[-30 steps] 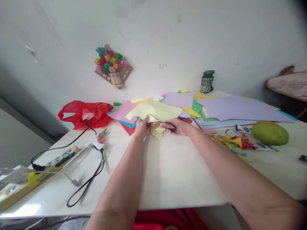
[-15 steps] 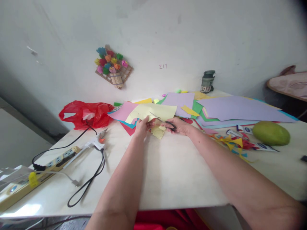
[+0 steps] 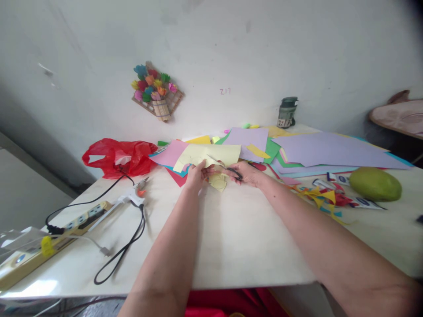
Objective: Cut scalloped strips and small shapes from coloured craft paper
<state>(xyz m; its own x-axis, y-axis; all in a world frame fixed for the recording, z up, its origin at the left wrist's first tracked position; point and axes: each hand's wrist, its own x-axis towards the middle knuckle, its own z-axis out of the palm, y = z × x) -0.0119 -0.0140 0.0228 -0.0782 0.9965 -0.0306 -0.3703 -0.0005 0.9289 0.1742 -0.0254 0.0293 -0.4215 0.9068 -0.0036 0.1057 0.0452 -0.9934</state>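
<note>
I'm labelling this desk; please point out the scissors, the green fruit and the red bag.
Scissors (image 3: 238,175), head view, black handle.
Green fruit (image 3: 376,184), head view, middle of its skin.
Red bag (image 3: 138,155), head view, crumpled plastic side.

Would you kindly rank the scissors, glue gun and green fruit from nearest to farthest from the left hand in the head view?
1. Scissors: just right of the left hand, held in the right hand.
2. Glue gun: off to the left.
3. Green fruit: at the far right.
</note>
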